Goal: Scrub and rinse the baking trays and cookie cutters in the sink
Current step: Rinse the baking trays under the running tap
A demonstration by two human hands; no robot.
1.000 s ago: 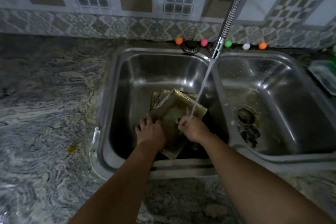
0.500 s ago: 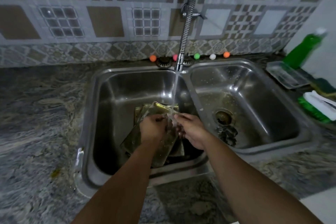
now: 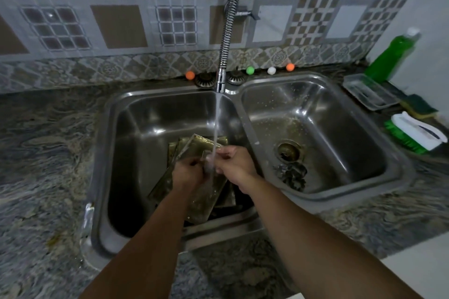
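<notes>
Several greasy golden baking trays (image 3: 201, 201) lie stacked in the left basin of the steel double sink (image 3: 102, 153), the top one tilted up. Dark cookie cutters (image 3: 290, 176) sit beside the drain (image 3: 288, 150) in the right basin. Water runs from the spring faucet (image 3: 220, 82) onto my hands, which meet above the trays. My left hand (image 3: 188, 172) has curled fingers over the tilted tray; whether it grips anything is hidden. My right hand (image 3: 233, 165) reaches into the stream, its fingers touching my left hand.
On the right counter stand a green soap bottle (image 3: 388, 56), a clear plastic dish (image 3: 369, 92), a green and yellow sponge (image 3: 419, 107) and a white brush with green bristles (image 3: 418, 132). Small coloured balls (image 3: 250, 70) line the back ledge. Marbled counter (image 3: 48, 153) lies left.
My left hand lifted off the flat of the tray and both hands came together under the stream. My view swung right, bringing the bottle, sponge and brush into sight.
</notes>
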